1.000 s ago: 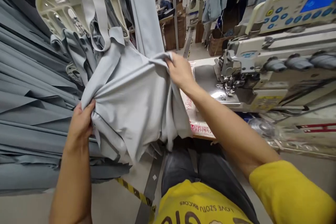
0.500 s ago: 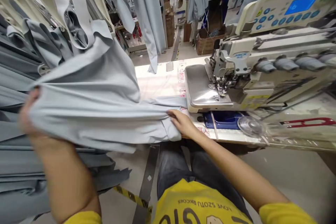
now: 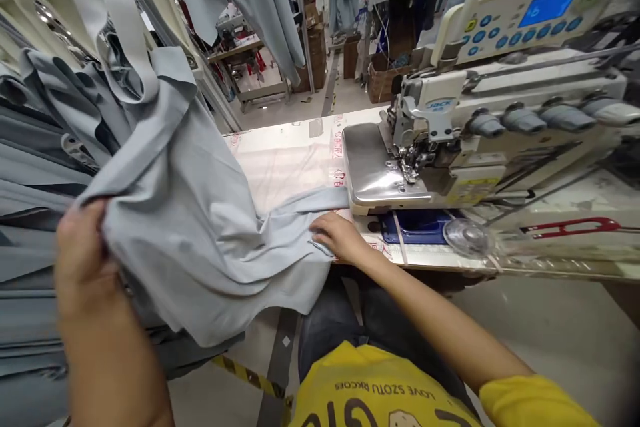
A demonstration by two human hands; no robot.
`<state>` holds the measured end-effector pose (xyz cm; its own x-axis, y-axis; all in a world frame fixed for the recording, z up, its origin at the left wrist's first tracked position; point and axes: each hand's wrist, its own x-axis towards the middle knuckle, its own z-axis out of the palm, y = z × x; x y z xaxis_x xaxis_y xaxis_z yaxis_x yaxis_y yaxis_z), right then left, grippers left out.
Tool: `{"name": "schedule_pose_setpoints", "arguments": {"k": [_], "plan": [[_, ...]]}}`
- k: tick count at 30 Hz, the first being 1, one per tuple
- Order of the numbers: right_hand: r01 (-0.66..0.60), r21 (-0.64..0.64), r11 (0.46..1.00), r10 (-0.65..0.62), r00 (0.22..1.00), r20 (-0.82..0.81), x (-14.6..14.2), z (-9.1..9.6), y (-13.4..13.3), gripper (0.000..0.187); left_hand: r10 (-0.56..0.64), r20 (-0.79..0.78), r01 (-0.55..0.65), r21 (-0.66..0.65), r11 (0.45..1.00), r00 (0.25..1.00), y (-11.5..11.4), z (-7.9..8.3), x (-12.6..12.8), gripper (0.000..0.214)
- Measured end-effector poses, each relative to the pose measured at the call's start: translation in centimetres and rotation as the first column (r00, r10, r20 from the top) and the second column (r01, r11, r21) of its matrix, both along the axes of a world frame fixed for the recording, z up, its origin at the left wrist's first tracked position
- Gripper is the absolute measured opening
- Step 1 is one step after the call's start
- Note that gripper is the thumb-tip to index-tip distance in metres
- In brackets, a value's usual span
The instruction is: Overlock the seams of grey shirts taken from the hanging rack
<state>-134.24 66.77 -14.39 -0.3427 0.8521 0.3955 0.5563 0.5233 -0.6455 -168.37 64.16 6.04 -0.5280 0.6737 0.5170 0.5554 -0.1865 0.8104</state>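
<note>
A large pale grey-blue garment piece (image 3: pixel 200 213) hangs from a clip at the upper left and spreads down over the table's left end. My left hand (image 3: pixel 83 247) is closed on its edge at the left, somewhat blurred. At the table's front edge, my right hand (image 3: pixel 336 235) has its fingers curled onto the same cloth, just left of the sewing machine. The cloth droops in loose folds between both hands, and its lower edge hangs below the tabletop. A strip of it reaches the machine's metal plate (image 3: pixel 367 160).
An overlock sewing machine (image 3: pixel 440 113) stands on the right of the table (image 3: pixel 290 153). Red thread snips (image 3: pixel 570 227) and a clear round dish (image 3: pixel 467 237) lie before it. More grey-blue pieces (image 3: pixel 30 213) hang on the left. A cardboard box (image 3: pixel 383 83) stands behind.
The garment piece was stretched taut between my hands and now sags in folds. My left hand has moved right and slightly down. My right hand stays near the table edge.
</note>
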Motion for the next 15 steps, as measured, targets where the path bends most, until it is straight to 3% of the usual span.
{"name": "schedule_pose_setpoints", "arguments": {"k": [2, 3, 4, 5, 6, 7, 8, 9, 10, 12, 15], "plan": [[-0.002, 0.003, 1.000, 0.002, 0.999, 0.049, -0.5, 0.5, 0.1, 0.003, 0.127, -0.160, -0.104, 0.144, 0.984, 0.979, -0.6, -3.3, 3.2, 0.059], [0.013, 0.007, 1.000, -0.013, 0.998, 0.062, -0.7, 0.8, 0.0, 0.007, 0.239, -0.269, -0.169, 0.259, 0.951, 0.933, -1.2, -5.3, 5.4, 0.059], [0.031, 0.012, 0.999, -0.032, 0.997, 0.067, -0.7, 1.2, -0.2, 0.009, 0.255, -0.297, -0.162, 0.305, 0.939, 0.920, -1.8, -7.6, 8.0, 0.045], [0.048, 0.018, 0.999, -0.049, 0.997, 0.066, -0.7, 1.5, -0.5, 0.010, 0.123, -0.277, -0.058, 0.230, 0.971, 0.953, -2.4, -9.9, 10.8, 0.032], [0.063, 0.025, 0.998, -0.064, 0.996, 0.064, -0.5, 2.0, -1.0, 0.011, -0.139, -0.227, 0.139, -0.015, 0.990, 0.964, -2.8, -12.1, 13.5, 0.027], [0.074, 0.030, 0.997, -0.076, 0.996, 0.051, -0.2, 2.4, -1.5, 0.011, -0.379, -0.096, 0.347, -0.245, 0.905, 0.921, -3.1, -14.0, 16.0, 0.028], [0.086, 0.031, 0.996, -0.087, 0.996, 0.019, 0.3, 2.9, -2.0, 0.012, -0.484, 0.040, 0.469, -0.330, 0.819, 0.874, -3.2, -15.6, 18.3, 0.029], [0.102, 0.028, 0.994, -0.101, 0.994, -0.035, 0.7, 3.4, -2.6, 0.012, -0.530, 0.130, 0.541, -0.324, 0.776, 0.838, -3.1, -16.7, 20.2, 0.030], [0.121, 0.018, 0.993, -0.118, 0.987, -0.113, 1.2, 4.0, -3.2, 0.012, -0.567, 0.208, 0.604, -0.286, 0.744, 0.797, -2.8, -17.3, 21.7, 0.029], [0.163, -0.021, 0.986, -0.162, 0.937, -0.309, 2.0, 5.4, -4.2, 0.012, -0.609, 0.274, 0.658, -0.139, 0.740, 0.744, -2.0, -17.1, 24.0, 0.024], [0.179, -0.059, 0.982, -0.179, 0.795, -0.580, 2.8, 8.8, -4.8, 0.015, -0.670, 0.269, 0.681, 0.063, 0.730, 0.692, -0.5, -13.4, 26.1, 0.018]]}}
